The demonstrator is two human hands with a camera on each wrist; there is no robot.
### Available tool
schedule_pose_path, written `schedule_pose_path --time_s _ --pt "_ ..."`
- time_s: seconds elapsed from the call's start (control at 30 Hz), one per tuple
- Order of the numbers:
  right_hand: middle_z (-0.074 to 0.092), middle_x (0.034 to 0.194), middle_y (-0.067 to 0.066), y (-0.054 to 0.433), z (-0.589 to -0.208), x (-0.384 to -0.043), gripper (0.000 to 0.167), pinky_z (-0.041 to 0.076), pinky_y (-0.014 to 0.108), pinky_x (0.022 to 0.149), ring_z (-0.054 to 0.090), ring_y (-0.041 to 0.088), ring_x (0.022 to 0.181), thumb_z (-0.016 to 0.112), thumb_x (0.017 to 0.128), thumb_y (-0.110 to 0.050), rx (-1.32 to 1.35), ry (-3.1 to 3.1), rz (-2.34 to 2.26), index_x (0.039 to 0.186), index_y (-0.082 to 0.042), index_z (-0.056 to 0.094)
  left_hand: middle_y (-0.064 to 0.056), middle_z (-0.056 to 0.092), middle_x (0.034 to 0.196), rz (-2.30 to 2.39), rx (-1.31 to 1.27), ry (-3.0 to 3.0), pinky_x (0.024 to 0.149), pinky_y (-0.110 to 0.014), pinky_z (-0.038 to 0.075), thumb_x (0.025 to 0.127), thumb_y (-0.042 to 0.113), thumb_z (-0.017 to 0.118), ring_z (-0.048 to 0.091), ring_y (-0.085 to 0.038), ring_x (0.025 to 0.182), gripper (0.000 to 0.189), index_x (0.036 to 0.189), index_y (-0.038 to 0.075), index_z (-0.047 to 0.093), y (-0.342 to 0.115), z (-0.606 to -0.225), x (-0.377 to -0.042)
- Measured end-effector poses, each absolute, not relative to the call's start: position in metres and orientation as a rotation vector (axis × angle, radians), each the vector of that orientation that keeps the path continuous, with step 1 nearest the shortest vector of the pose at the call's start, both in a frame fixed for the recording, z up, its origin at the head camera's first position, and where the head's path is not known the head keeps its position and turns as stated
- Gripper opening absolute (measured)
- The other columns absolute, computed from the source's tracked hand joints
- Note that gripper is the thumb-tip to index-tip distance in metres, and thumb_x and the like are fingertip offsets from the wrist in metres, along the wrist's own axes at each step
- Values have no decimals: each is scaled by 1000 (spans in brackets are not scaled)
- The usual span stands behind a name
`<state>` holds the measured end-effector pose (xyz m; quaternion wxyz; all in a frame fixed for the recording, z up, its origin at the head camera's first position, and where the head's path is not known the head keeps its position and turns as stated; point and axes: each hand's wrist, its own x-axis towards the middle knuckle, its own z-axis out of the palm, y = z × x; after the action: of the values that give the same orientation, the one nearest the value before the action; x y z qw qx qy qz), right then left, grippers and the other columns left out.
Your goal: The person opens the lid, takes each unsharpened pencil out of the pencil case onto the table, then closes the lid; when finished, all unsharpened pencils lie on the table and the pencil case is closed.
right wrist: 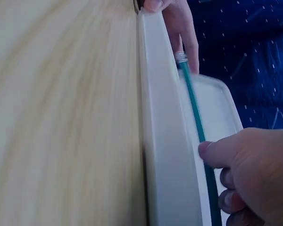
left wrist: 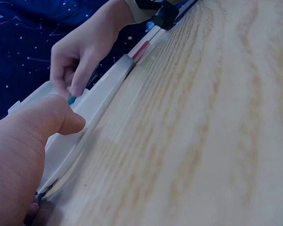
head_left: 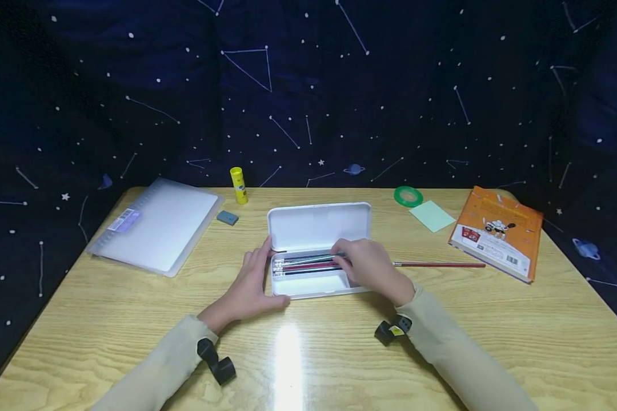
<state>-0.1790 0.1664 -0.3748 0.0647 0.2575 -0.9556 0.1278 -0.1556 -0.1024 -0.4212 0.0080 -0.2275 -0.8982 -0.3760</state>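
Note:
A white pencil case (head_left: 313, 283) lies on the table with its lid (head_left: 319, 225) raised at the back. Several pencils with silver ends lie in it, among them a red pencil (head_left: 308, 266). My right hand (head_left: 372, 264) reaches over the case's right half and pinches a green pencil (right wrist: 193, 99) between thumb and fingers. At the left end my left hand (head_left: 249, 285) is spread around the case, its thumb near the front corner and its index finger near the hinge. The left thumb (left wrist: 68, 120) overlaps the front rim in the left wrist view.
Another red pencil (head_left: 442, 265) lies right of the case. Farther right are an orange book (head_left: 499, 234), a pale green paper square (head_left: 432, 216) and green tape (head_left: 408, 196). To the left are a clear folder (head_left: 159, 228), a grey eraser (head_left: 227, 217) and a yellow glue stick (head_left: 239, 185).

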Motion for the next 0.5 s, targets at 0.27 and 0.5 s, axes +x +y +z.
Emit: schedule_pose_path --time_s 0.27,0.5 --pt "45 57 -5 237 -375 -166 13 28 25 50 37 10 52 68 89 -16 521 -2850 524 101 -11 68 -9 42 139 -1172 -710 -2800 104 -45 36 62 39 81 34 -23 120 125 155 9 3 -101 -423 -156" --pt "44 58 -6 305 -390 -150 9 29 24 48 36 7 51 67 88 -7 416 -2791 532 97 -8 67 -9 42 141 -1179 -728 -2805 105 -46 35 63 39 81 33 -24 123 125 155 8 2 -104 -423 -156"
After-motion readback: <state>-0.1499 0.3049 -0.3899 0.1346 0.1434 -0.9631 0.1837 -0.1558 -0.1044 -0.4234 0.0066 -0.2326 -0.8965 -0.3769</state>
